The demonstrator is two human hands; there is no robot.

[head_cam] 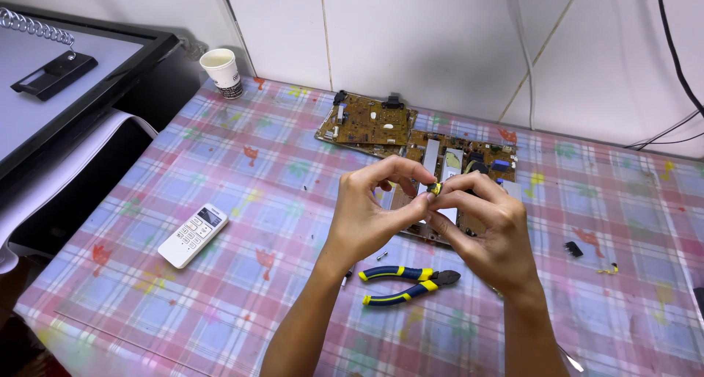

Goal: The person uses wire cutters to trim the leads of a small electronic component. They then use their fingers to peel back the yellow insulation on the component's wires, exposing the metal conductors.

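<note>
Hands, left hand (pixel 369 214) and right hand (pixel 488 230), pinch a yellow part (pixel 435 189) above pliers (pixel 408 283), circuit boards (pixel 370 124) behind.

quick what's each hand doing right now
Left hand: pinching the small yellow part.
Right hand: pinching the same part from the other side.

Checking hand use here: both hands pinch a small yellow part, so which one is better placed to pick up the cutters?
Probably the left hand. The cutters lie just below its wrist, handles toward that side, while the right hand sits farther off. Both share the grip on the yellow part.
</note>
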